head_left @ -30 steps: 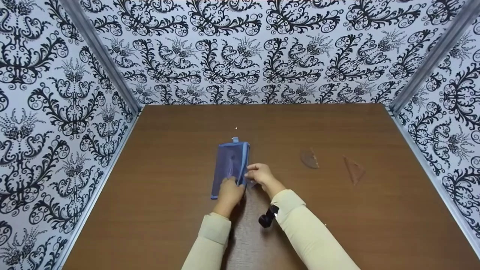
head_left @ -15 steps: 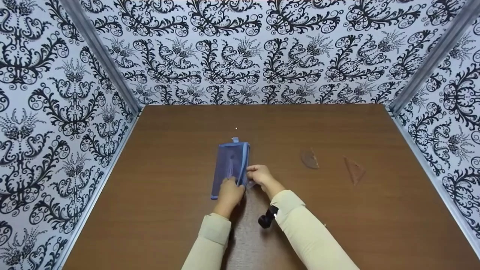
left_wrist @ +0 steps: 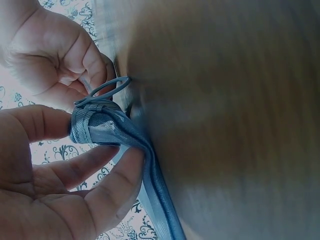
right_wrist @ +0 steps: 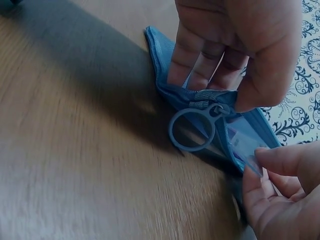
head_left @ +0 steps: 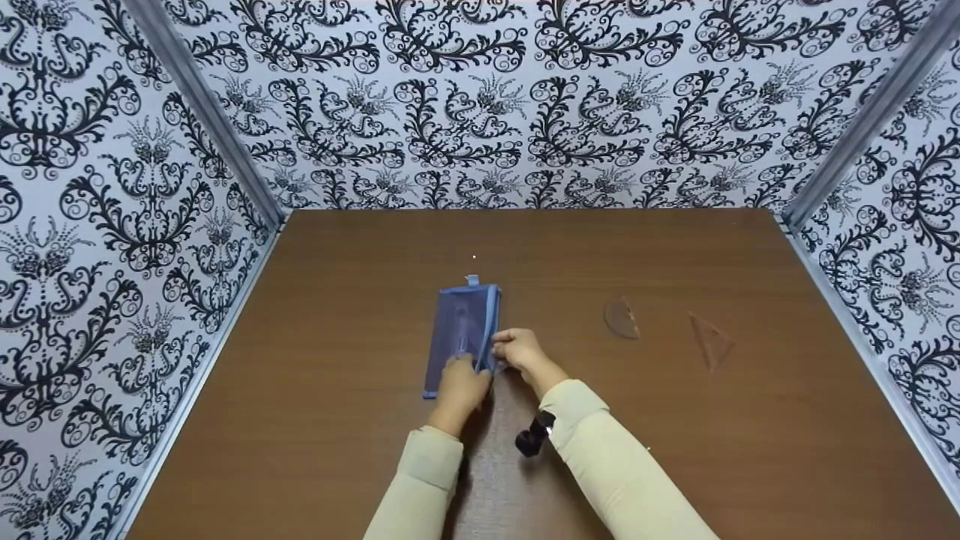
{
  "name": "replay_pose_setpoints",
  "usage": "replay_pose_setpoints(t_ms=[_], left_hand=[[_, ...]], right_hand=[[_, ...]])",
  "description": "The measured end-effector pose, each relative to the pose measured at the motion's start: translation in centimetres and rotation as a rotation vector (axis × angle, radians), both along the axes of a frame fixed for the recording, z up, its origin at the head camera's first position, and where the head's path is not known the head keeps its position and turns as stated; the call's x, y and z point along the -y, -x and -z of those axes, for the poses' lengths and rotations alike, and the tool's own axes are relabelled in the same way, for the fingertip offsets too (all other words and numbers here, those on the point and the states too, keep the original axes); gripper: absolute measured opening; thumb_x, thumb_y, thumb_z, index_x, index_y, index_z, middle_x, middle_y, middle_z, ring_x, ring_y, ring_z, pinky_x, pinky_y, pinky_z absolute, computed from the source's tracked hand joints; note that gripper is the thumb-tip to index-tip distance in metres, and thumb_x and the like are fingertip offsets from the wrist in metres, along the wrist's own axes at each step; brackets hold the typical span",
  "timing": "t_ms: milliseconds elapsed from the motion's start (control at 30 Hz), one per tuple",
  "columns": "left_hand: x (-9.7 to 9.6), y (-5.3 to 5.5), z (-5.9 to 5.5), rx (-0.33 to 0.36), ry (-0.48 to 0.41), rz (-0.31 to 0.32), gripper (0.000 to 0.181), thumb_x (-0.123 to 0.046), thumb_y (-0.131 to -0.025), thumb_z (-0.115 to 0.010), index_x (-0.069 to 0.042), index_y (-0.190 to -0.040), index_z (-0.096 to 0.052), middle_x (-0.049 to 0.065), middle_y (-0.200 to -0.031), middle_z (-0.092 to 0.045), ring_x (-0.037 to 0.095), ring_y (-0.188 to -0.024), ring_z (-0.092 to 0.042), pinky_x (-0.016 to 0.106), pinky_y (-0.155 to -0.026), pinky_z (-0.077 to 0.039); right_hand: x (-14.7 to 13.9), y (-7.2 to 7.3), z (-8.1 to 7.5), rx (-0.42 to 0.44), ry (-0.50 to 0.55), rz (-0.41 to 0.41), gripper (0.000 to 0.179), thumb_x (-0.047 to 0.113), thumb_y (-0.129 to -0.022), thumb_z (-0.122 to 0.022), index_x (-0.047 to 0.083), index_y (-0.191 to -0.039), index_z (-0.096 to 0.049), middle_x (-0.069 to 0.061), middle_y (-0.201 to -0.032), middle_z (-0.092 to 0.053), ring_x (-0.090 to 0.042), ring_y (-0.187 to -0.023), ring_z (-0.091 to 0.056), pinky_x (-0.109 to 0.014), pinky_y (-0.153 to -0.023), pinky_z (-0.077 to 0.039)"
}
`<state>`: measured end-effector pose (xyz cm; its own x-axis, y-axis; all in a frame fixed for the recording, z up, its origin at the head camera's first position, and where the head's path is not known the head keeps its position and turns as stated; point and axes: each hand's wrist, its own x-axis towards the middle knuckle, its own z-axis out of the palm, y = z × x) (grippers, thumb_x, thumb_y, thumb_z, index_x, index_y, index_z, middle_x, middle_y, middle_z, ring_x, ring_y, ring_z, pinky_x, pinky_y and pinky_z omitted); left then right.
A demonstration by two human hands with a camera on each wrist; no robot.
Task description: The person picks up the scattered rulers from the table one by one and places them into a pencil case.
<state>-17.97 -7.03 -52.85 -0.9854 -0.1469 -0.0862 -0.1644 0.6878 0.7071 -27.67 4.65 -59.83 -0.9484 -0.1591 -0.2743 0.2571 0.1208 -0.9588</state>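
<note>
A blue see-through zip pouch (head_left: pixel 454 322) lies lengthwise on the brown table. My left hand (head_left: pixel 461 386) grips the zip edge at its near end, thumb and fingers on either side of the fabric. From the zip slider hangs a ring pull (right_wrist: pixel 192 130). My right hand (head_left: pixel 521 352) is at the pouch's right side. In the right wrist view it pinches a clear flat plastic piece (right_wrist: pixel 245 145) at the pouch's parted mouth. Part of this piece is behind the pouch edge, so its full shape is hidden.
To the right lie a clear protractor (head_left: pixel 622 319) and a clear set square (head_left: pixel 710 342). A black wrist camera (head_left: pixel 531 439) sticks out from the right sleeve. Patterned walls (head_left: pixel 480 112) border the table (head_left: pixel 360 465) at the back and sides.
Both hands stay almost in place at the pouch. Less of the clear plastic shows below my right hand than before.
</note>
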Motion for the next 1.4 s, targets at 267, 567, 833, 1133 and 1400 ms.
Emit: replay_pose_setpoints(t_ms=[267, 567, 833, 1133, 1400], left_hand=[[0.1, -0.1, 0.0, 0.013, -0.029, 0.001, 0.048, -0.014, -0.086, -0.061, 0.015, -0.125, -0.055, 0.032, -0.12, -0.054, 0.045, -0.111, -0.056, 0.052, -0.092, -0.047], [0.1, 0.0, 0.1, -0.004, -0.025, 0.005, 0.046, -0.013, -0.086, -0.06, 0.015, -0.122, -0.056, 0.031, -0.115, -0.056, 0.044, -0.107, -0.057, 0.052, -0.091, -0.048], [0.1, -0.1, 0.0, -0.016, 0.0, 0.0, 0.042, -0.013, -0.085, -0.062, 0.014, -0.117, -0.059, 0.028, -0.107, -0.057, 0.043, -0.099, -0.06, 0.049, -0.086, -0.05], [0.0, 0.0, -0.1, -0.001, 0.004, -0.001, 0.044, -0.014, -0.087, -0.063, 0.014, -0.12, -0.058, 0.03, -0.112, -0.056, 0.043, -0.103, -0.059, 0.049, -0.088, -0.049], [0.0, 0.0, 0.0, -0.006, 0.013, 0.002, 0.047, -0.014, -0.086, -0.063, 0.016, -0.122, -0.056, 0.033, -0.117, -0.055, 0.046, -0.108, -0.057, 0.05, -0.091, -0.048]], right_hand=[[0.4, 4.9, 8.9, 0.049, 0.053, 0.032, 0.022, -0.004, -0.078, -0.071, 0.0, -0.1, -0.069, -0.013, -0.083, -0.069, -0.02, -0.066, -0.066, -0.034, -0.059, -0.057], [0.5, 10.6, 19.4, 0.081, 0.081, 0.013, 0.026, 0.0, -0.076, -0.073, 0.003, -0.102, -0.071, -0.012, -0.092, -0.071, -0.023, -0.076, -0.07, -0.039, -0.064, -0.058], [0.5, 11.1, 20.8, 0.082, 0.072, -0.011, 0.022, 0.0, -0.079, -0.071, 0.007, -0.099, -0.073, -0.01, -0.09, -0.071, -0.022, -0.079, -0.069, -0.038, -0.065, -0.058], [1.3, 4.2, 9.2, -0.059, 0.032, 0.001, 0.019, -0.01, -0.079, -0.062, -0.001, -0.094, -0.07, -0.01, -0.079, -0.07, -0.019, -0.069, -0.067, -0.035, -0.059, -0.057], [1.6, 5.2, 11.4, -0.103, 0.05, 0.024, 0.023, -0.015, -0.074, -0.062, -0.001, -0.092, -0.067, -0.013, -0.079, -0.07, -0.021, -0.067, -0.067, -0.037, -0.057, -0.057]])
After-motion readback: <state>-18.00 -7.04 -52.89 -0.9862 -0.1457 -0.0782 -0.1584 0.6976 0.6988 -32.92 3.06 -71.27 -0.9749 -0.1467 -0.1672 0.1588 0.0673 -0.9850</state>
